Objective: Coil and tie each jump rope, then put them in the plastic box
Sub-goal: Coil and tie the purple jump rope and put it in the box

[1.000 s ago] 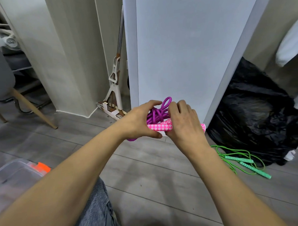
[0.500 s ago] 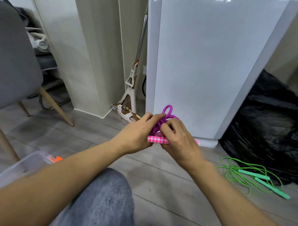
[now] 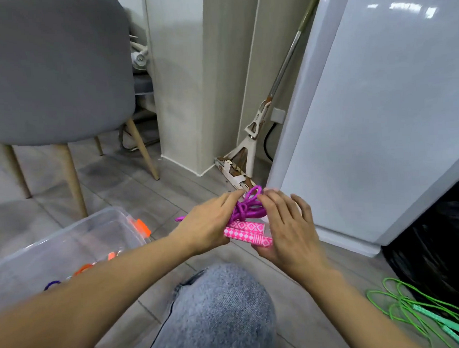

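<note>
Fingers (image 3: 277, 206) on the right hand (image 3: 291, 231) have let go since half a second back: they were pinching the cord, now they're spread nearly straight, tips just brushing the top loop of the purple-corded jump rope with pink checkered handles (image 3: 248, 232). The left hand (image 3: 207, 224) curls round that coiled bundle, between both hands. Thumbs are mostly hidden. Left of the left fingers sits the clear plastic box (image 3: 76, 233), near end cut off; the loose green jump rope (image 3: 402, 305) lies off right, partly cropped.
</note>
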A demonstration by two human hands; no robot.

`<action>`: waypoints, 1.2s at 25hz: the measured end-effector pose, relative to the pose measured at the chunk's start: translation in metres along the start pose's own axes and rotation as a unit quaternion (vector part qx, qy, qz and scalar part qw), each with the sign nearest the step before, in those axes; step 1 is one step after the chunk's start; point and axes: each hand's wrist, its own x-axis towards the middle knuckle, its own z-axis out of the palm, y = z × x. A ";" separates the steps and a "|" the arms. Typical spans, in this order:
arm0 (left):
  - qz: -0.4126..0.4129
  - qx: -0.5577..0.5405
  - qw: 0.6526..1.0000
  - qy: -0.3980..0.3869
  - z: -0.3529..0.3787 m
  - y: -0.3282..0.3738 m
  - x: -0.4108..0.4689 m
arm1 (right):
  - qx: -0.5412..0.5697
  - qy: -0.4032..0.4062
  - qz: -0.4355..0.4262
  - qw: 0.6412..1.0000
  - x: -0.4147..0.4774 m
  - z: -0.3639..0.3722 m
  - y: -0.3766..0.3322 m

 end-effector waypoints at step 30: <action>-0.242 0.058 0.966 -0.073 -0.033 -0.260 -0.144 | 0.276 -0.196 -0.178 0.924 0.200 0.177 -0.217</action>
